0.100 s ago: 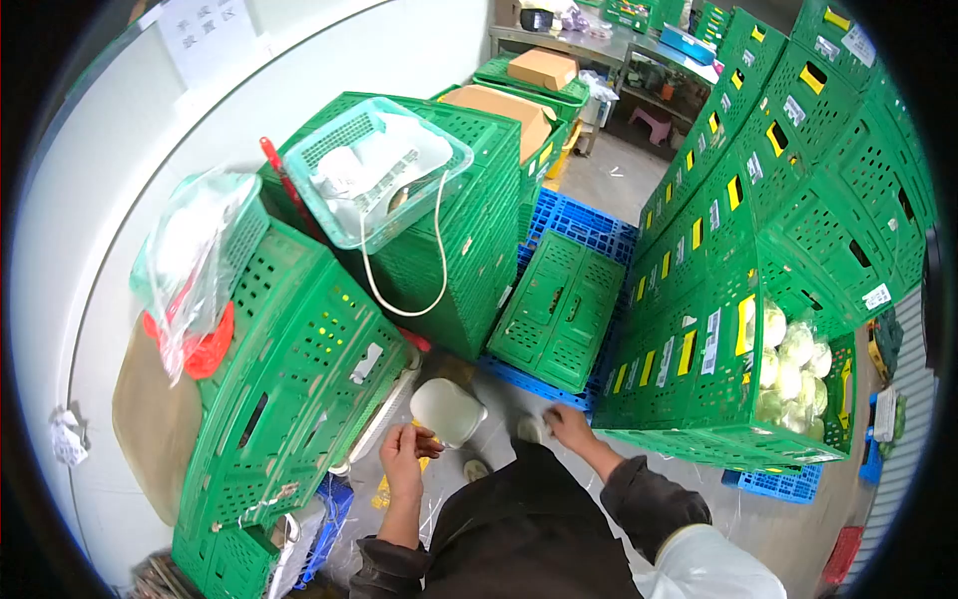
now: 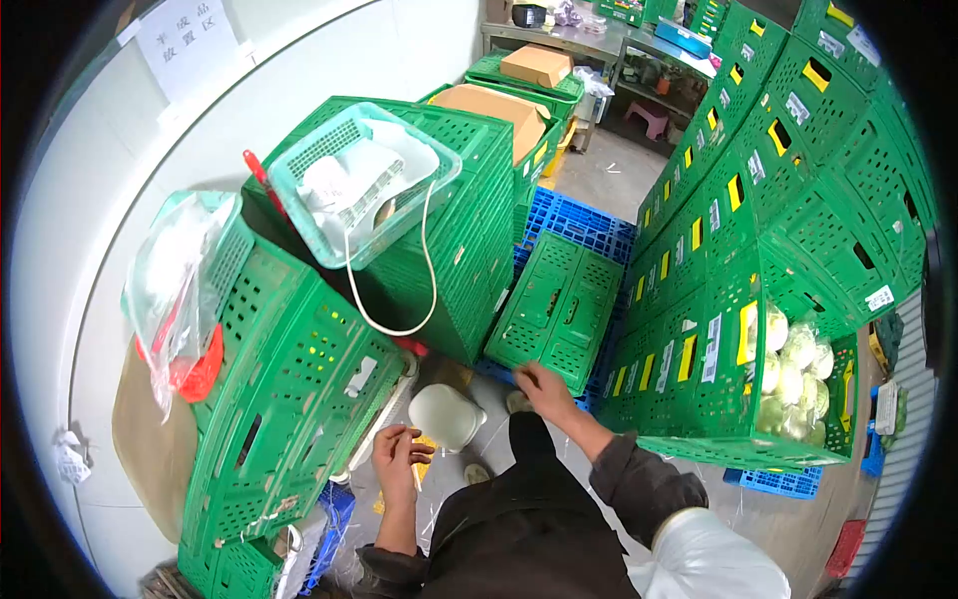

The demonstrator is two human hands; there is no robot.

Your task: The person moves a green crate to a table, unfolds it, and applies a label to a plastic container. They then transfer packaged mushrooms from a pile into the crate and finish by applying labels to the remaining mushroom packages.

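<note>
— Head view: where is the right hand (image 2: pixel 540 383)?

— On the near edge of the flat green crate (image 2: pixel 555 304), fingers bent over its rim. That crate is hard plastic full of holes, and its long side runs away from the person.

— And the left hand (image 2: pixel 397 451)?

— Farther from the crate, beside the white tub (image 2: pixel 446 416), fingers curled on something small and yellow.
</note>
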